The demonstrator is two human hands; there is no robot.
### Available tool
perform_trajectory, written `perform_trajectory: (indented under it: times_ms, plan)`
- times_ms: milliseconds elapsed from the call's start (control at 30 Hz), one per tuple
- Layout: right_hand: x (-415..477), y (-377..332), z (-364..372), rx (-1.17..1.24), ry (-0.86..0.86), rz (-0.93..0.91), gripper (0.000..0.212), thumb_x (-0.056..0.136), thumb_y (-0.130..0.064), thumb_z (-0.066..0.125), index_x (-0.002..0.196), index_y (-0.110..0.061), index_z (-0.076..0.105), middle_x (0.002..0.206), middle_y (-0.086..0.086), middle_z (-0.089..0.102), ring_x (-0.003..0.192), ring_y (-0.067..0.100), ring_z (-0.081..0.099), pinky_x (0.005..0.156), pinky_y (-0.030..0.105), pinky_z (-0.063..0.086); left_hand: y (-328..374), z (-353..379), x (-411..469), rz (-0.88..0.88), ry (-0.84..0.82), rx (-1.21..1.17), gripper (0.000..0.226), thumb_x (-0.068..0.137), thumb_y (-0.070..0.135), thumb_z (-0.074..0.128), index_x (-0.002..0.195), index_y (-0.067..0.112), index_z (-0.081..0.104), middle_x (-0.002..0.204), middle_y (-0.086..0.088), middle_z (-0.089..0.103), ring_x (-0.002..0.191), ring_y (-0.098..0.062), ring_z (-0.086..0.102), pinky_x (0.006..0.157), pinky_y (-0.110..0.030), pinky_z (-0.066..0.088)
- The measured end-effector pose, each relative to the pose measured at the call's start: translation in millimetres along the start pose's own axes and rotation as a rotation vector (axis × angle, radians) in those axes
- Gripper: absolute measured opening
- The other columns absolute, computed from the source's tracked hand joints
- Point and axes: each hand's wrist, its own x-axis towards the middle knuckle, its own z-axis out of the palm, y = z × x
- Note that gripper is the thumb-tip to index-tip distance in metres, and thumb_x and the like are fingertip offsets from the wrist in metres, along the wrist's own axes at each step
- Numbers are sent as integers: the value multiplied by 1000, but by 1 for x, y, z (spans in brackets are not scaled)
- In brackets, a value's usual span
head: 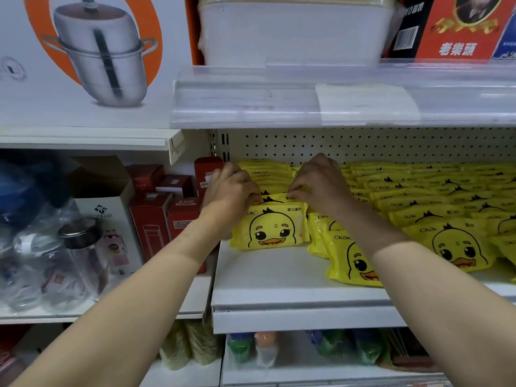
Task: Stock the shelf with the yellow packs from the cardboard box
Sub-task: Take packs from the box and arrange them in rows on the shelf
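The left hand (233, 191) and right hand (321, 182) each pinch a top corner of the yellow duck pack (275, 197) between them, upright on the white shelf (279, 277). A front duck pack (269, 229) stands just below both hands.

Light: bright, even, from above.
Glare: pale sheen on price rail (279, 93) above left grip (231, 191).
Edges: bowed, soft.

Entry: legible print only.
- yellow packs (458, 247): brand "ckak", upper left of each duck face.
- front pack (269, 229) of the left row: also "婴儿湿巾", upper right.
- red box (458, 29): "老樂頭" in white.
- white carton (111, 219): "…Keen", partly legible.
- red cartons (150, 216): labels too blurred to read.
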Motion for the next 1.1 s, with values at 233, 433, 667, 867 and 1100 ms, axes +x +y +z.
perform_trajectory:
  times_ms: [233, 433, 667, 867, 1100]
  plan:
    - [-6, -4, 2, 115, -14, 95, 11, 76, -41, 80, 81, -32, 77, 89, -10, 65, 101, 15, 40, 84, 30, 25, 0, 3, -1, -151, -52, -156, 16, 88, 41, 66, 98, 31, 72, 100, 11, 65, 113, -22, 40, 84, -32, 24]
    - [-4, -2, 6, 135, -73, 180, 16, 78, -43, 78, 85, -28, 78, 94, -8, 66, 104, 17, 41, 86, 31, 29, -2, 6, 9, -207, -192, -197, 14, 89, 43, 65, 92, 32, 74, 98, 11, 65, 112, -24, 39, 92, -37, 33]
    - [4, 2, 7, 215, 67, 251, 14, 78, -43, 78, 91, -36, 78, 89, -6, 67, 101, 18, 40, 77, 29, 29, -20, 14, 9, -443, -85, -484, 20, 62, 77, 54, 78, 68, 60, 97, 27, 67, 115, -20, 52, 101, -45, 42]
    - [13, -2, 11, 142, -2, 256, 17, 73, -44, 81, 88, -37, 78, 89, -6, 64, 101, 16, 39, 80, 28, 30, -16, 19, 9, -399, -45, -509, 11, 78, 41, 76, 88, 46, 72, 103, 14, 67, 115, -17, 41, 96, -37, 39]
    - [18, -5, 14, 101, -34, 213, 15, 75, -39, 81, 86, -29, 80, 95, -3, 65, 107, 23, 45, 85, 30, 32, -14, 20, 14, -278, -22, -328, 11, 83, 36, 72, 93, 32, 77, 94, 11, 68, 109, -20, 40, 82, -27, 23]
